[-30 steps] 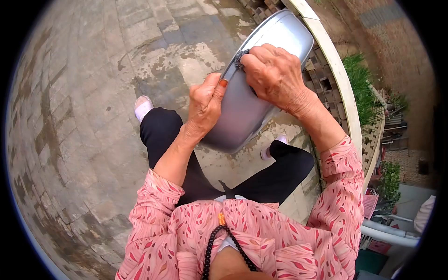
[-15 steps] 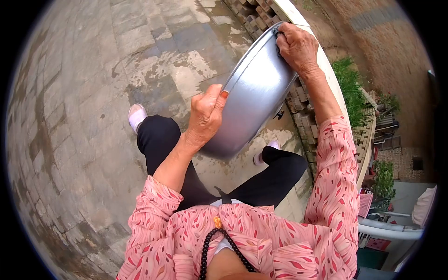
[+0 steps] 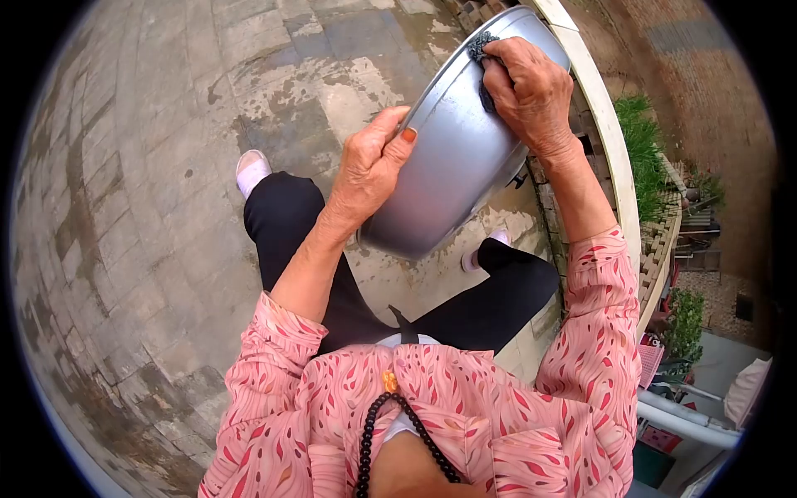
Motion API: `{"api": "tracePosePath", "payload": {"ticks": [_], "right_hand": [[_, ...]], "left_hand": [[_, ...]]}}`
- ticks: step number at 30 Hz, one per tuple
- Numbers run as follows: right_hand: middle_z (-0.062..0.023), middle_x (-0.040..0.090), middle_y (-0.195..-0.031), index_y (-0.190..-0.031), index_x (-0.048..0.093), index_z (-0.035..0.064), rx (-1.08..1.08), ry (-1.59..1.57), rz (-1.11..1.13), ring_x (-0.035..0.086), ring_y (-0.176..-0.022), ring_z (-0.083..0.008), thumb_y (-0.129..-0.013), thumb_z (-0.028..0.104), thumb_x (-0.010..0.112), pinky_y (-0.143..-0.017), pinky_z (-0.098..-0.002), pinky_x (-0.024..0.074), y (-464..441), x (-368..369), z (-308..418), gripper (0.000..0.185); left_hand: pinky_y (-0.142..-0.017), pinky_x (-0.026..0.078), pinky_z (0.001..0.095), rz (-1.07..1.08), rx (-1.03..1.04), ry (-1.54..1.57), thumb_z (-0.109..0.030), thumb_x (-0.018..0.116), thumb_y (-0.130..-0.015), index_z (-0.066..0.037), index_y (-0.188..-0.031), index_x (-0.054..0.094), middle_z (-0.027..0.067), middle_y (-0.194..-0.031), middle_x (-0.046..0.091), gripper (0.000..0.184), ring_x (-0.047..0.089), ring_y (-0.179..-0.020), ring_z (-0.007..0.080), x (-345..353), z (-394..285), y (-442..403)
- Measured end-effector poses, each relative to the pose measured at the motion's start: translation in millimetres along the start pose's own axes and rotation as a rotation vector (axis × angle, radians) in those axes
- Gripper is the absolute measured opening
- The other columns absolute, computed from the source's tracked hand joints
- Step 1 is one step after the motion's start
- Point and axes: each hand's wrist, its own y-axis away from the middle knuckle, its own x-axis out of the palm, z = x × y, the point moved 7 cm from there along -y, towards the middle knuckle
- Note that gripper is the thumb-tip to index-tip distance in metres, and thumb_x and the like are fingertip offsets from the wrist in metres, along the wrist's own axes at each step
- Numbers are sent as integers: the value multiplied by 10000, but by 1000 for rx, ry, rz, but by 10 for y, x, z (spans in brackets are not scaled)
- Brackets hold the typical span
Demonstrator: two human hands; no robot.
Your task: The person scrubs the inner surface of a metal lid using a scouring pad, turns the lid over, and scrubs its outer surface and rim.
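Note:
A large silver metal basin (image 3: pixel 452 162) is held up tilted in front of me, its outer side facing me. My left hand (image 3: pixel 374 162) grips its rim, thumb on the outside and the fingers hidden behind the edge. My right hand (image 3: pixel 531 95) is closed around a dark grey scouring pad (image 3: pixel 481 46), pressed against the outer wall close under the rim. Part of the pad sticks out past the fingers. A small dark fitting (image 3: pixel 520 180) shows at the basin's lower right side.
Wet, patchy paving (image 3: pixel 158 158) spreads to the left. A pale ledge (image 3: pixel 594 100) runs along the right over stacked bricks, with green grass (image 3: pixel 641 145) beyond it. My shoes (image 3: pixel 251 172) rest on the paving below the basin.
The basin and both hands have moved up and slightly right in view. My right hand has shifted along the wall relative to the rim, and more of the scouring pad shows.

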Motion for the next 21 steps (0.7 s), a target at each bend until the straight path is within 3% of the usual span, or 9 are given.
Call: {"api": "tracePosePath", "payload": {"ticks": [3,4,8,11,12,17,21], "right_hand": [[-31,643,-782,-851,623,103,45,10,-11,648,-757,-229,-798,122,625,-638,-359,513,10,43,-96,57],[-32,630,-765,-843,618,101,33,-16,-44,639,-736,-231,-797,127,628,-626,-358,508,15,46,-82,54],[-28,582,-727,-814,595,100,-33,-19,26,607,-689,-228,-785,126,630,-594,-356,487,28,50,229,52],[-8,569,-719,-785,571,116,-229,-43,240,587,-666,-204,-760,122,633,-581,-347,474,230,132,864,67],[-11,573,-713,-790,579,116,-264,-12,267,599,-677,-203,-768,123,627,-577,-353,476,313,168,910,53],[-27,559,-646,-774,582,109,-100,11,50,604,-624,-221,-764,116,619,-559,-356,474,-32,-12,322,39],[-12,565,-656,-749,559,120,-226,-1,216,599,-625,-202,-725,105,630,-551,-345,464,259,89,880,77]], "left_hand": [[-577,427,253,-77,-78,-47,-247,513,-1010,9,-929,576,-13,-688,537,276,473,-623,82,-159,106,127],[-544,399,264,-102,-161,88,-242,525,-1004,10,-916,571,5,-638,485,270,432,-584,90,-180,145,151],[-505,343,296,-245,125,-190,-210,544,-988,13,-905,571,35,-586,404,239,365,-563,104,-144,76,156],[-506,351,302,-245,41,-73,-194,548,-983,12,-913,580,38,-586,401,220,371,-557,119,-134,150,82],[-504,358,310,-249,104,-67,-177,547,-978,13,-910,584,67,-581,404,205,379,-537,154,-122,83,80],[-507,374,320,-190,162,-200,-156,549,-971,13,-902,586,124,-590,426,187,395,-517,206,-53,-33,69],[-510,380,338,-206,195,-99,-151,554,-967,16,-890,582,133,-590,444,185,414,-511,219,-41,3,56]]}}
